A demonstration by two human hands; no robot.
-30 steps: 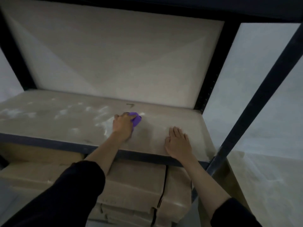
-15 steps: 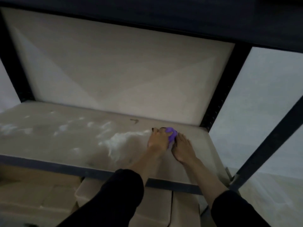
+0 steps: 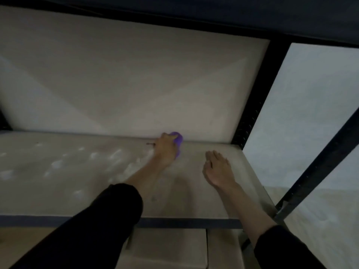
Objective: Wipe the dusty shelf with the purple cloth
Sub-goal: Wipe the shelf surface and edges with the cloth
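The beige shelf board (image 3: 194, 202) runs across the lower half of the head view. White dust patches (image 3: 58, 164) lie on its left half, and a dust ridge sits beside my left forearm. My left hand (image 3: 166, 150) presses the bunched purple cloth (image 3: 178, 139) onto the board at its back edge, against the pale back panel. Most of the cloth is hidden under that hand. My right hand (image 3: 218, 168) lies flat on the board to the right, palm down, fingers together, holding nothing.
Black metal uprights (image 3: 252, 117) (image 3: 318, 166) frame the shelf's right end. A dark upper shelf (image 3: 213, 14) hangs overhead. Cardboard boxes (image 3: 169, 247) sit under the board. The dark front rail (image 3: 184, 223) edges the shelf.
My left hand slid the cloth away from me to the back edge of the shelf. My right hand parted from it and now rests flat further right.
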